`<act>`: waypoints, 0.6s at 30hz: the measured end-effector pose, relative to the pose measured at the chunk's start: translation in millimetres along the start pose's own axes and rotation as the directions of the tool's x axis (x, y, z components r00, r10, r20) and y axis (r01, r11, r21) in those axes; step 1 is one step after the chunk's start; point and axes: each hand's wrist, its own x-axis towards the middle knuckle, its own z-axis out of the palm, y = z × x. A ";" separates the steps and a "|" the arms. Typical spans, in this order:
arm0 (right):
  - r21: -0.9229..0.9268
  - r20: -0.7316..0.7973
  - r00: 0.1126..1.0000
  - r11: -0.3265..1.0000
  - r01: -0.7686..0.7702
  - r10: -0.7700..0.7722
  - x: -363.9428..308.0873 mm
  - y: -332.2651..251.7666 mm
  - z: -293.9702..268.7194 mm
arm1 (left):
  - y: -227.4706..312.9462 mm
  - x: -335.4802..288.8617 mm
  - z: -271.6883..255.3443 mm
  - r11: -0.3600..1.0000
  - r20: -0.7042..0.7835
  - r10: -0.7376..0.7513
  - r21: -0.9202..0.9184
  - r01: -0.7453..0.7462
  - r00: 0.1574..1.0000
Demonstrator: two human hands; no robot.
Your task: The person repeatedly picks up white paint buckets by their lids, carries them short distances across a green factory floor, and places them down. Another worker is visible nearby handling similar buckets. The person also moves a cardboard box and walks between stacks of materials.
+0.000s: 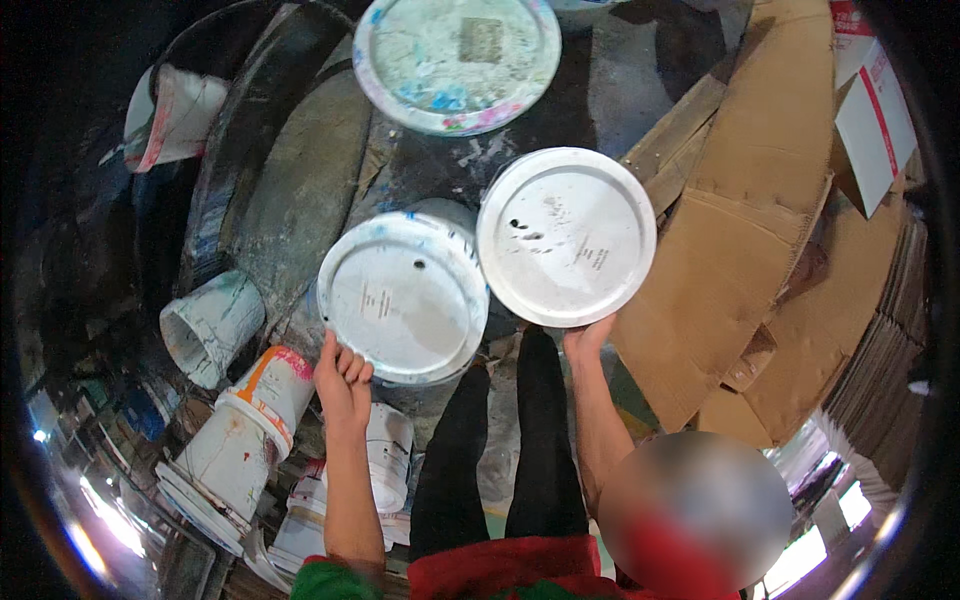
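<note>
Two round white buckets stand side by side in front of me, their pale tops facing up. At the near left rim of the left bucket (pixel 400 300), my left hand (pixel 345 385) has its fingers curled, the index finger reaching up onto the edge. This bucket's top has blue smears and a small dark hole. My right hand (pixel 588 342) grips the near edge of the right bucket (pixel 567 235), with the fingers partly hidden under its rim. Dark scuffs and small holes mark that top. The two rims touch or nearly touch.
A larger paint-stained round lid (pixel 430 65) lies beyond. Flattened cardboard (pixel 740 250) leans along the right. On the left are an empty white bucket (pixel 215 325) on its side and stacked paint-streaked buckets (pixel 235 440). A blurred patch covers part of my right arm.
</note>
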 end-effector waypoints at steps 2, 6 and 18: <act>-0.110 -0.178 0.984 0.993 -0.041 0.021 11.5 -21.0 -9.8 | -13.8 -9.4 0.0 0.999 -0.044 -0.020 0.027 0.021 0.999; -0.107 -0.164 0.985 0.992 -0.068 0.050 89.2 -90.8 -12.2 | -51.4 -27.2 1.9 0.994 -0.188 -0.102 0.024 0.109 0.977; -0.585 0.032 0.988 0.804 -0.106 0.154 170.9 -148.8 72.2 | -101.9 -45.2 20.3 0.995 -0.240 -0.044 0.075 0.063 0.970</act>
